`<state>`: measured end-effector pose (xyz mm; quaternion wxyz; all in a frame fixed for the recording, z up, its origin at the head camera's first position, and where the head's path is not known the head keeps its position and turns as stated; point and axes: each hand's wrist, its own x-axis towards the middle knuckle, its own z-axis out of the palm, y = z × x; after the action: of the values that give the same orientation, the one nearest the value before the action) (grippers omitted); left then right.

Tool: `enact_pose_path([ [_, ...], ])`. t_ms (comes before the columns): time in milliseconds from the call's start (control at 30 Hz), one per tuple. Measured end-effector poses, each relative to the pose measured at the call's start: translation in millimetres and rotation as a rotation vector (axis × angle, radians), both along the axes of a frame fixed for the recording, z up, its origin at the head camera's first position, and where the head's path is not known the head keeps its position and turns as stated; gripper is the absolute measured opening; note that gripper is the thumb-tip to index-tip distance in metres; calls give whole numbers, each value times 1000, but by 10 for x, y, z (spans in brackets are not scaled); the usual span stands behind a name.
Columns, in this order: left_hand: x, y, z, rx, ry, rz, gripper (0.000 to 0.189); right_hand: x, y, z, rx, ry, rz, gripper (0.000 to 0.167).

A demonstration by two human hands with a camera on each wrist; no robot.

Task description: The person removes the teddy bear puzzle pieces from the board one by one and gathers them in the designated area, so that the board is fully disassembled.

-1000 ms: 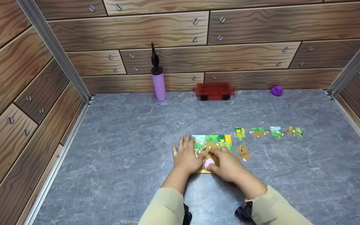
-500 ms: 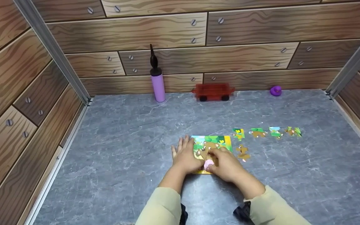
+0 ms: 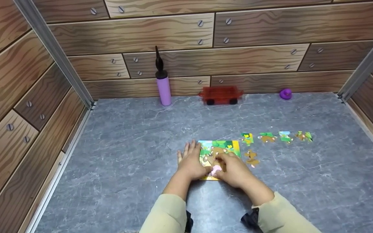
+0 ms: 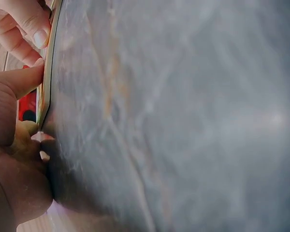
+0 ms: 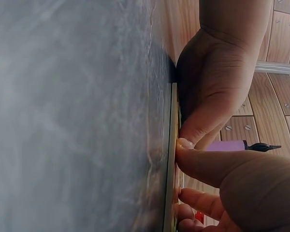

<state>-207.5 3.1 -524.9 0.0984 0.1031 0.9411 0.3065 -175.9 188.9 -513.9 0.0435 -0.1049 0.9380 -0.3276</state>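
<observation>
Head view: little changed; left hand (image 3: 190, 164) spread at puzzle's (image 3: 219, 143) left edge, right hand (image 3: 234, 170) touching it, grip unclear; progress seems small.

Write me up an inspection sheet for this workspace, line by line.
Surface: grey marble-patterned tabletop, with glare between the forearms.
Job's things: bear puzzle lying flat; loose puzzle pieces to its right.
Clutter: purple pump, red wagon and small purple toy near the back wall.
Grippers: bare hands. Left hand has its thumb on the puzzle, fingers straight along its left side; right hand touches the puzzle, but whether it pinches a piece is unclear.
Cables: nothing seen.
Surroundings: wood-patterned walls, metal corner strips.
</observation>
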Motion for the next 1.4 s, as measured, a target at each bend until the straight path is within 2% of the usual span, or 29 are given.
enact_pose_path([
  [400,13,-13,6,15,-4,-5,106,23,-6,16,-61,-34,-31,54],
  [800,-1,-14,-17,8,-3,6,111,-8,-51,32,-174,-21,-85,22],
  [933,1,-4,-8,11,0,7,113,-44,-68,21,-204,-11,-99,18],
  [1400,14,-5,-3,15,-1,14,112,-151,-89,-36,-204,9,-130,15],
])
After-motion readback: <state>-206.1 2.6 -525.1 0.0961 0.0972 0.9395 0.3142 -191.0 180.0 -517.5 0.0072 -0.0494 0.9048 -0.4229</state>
